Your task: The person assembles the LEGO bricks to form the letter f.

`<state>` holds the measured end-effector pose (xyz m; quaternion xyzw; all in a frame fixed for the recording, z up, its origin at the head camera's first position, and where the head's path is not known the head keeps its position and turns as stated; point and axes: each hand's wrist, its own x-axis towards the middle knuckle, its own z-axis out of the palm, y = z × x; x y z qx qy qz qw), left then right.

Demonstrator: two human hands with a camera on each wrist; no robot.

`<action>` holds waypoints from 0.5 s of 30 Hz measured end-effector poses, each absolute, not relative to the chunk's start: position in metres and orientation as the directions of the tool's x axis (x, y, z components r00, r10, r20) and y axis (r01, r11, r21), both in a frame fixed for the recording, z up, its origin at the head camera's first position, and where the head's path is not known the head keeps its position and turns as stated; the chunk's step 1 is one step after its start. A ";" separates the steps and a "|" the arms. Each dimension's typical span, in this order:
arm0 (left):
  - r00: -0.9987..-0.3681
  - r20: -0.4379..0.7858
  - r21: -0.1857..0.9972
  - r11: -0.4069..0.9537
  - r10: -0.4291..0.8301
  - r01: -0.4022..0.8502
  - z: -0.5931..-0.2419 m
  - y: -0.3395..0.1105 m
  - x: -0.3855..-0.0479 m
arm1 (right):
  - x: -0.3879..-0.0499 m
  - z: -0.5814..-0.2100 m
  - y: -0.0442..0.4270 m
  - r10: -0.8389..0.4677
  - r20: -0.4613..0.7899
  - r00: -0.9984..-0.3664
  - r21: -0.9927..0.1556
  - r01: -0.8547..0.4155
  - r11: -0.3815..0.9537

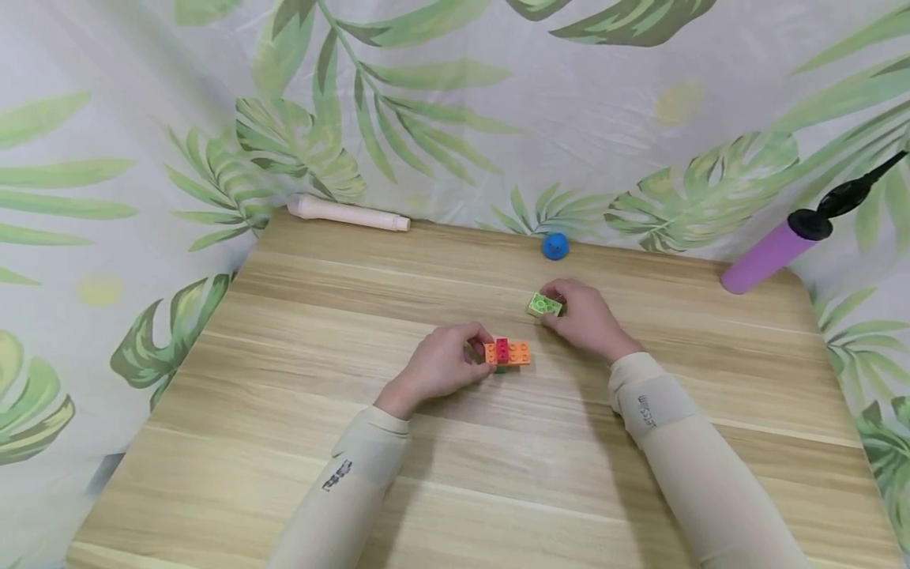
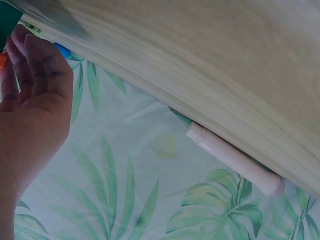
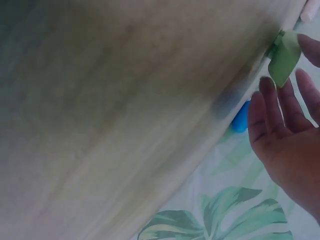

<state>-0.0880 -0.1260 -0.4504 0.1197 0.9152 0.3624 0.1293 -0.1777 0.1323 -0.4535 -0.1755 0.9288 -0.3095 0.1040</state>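
Near the middle of the table, my left hand [image 1: 439, 361] holds a small stack of toy building bricks by its left end. An orange brick [image 1: 520, 353] forms its wide layer, with a narrow red brick [image 1: 502, 350] across the top and a green brick [image 1: 501, 369] partly visible underneath. The left wrist view catches only the green brick [image 2: 9, 20] and a corner of orange at its edge. Farther back and to the right, my right hand [image 1: 586, 316] pinches a light green brick [image 1: 543, 305] between thumb and fingers, apart from the stack.
A blue ball [image 1: 555, 246] sits at the table's back edge, beyond my right hand. At the back left lies a pale pink, microphone-shaped tube [image 1: 348, 213]. A purple pump [image 1: 771, 254] with a black top leans at the back right. Leaf-patterned cloth [image 1: 441, 103] hangs behind the wooden table [image 1: 298, 316].
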 end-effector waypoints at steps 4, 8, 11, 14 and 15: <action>-0.938 -0.144 0.695 0.707 0.316 0.132 -0.450 -0.126 -0.087 | -0.176 -0.454 0.132 -0.389 -0.097 -0.916 -0.592 -0.261 0.763; -0.937 -0.149 0.695 0.708 0.316 0.128 -0.450 -0.126 -0.087 | -0.169 -0.450 0.135 -0.372 -0.086 -0.924 -0.650 -0.231 0.724; -0.937 -0.151 0.692 0.710 0.315 0.127 -0.450 -0.126 -0.087 | -0.162 -0.444 0.137 -0.340 -0.079 -0.937 -0.712 -0.186 0.677; -0.937 -0.150 0.692 0.711 0.316 0.129 -0.450 -0.126 -0.087 | -0.156 -0.437 0.139 -0.300 -0.079 -0.951 -0.757 -0.138 0.639; -0.937 -0.150 0.691 0.711 0.317 0.130 -0.450 -0.126 -0.087 | -0.154 -0.434 0.139 -0.291 -0.079 -0.953 -0.766 -0.129 0.629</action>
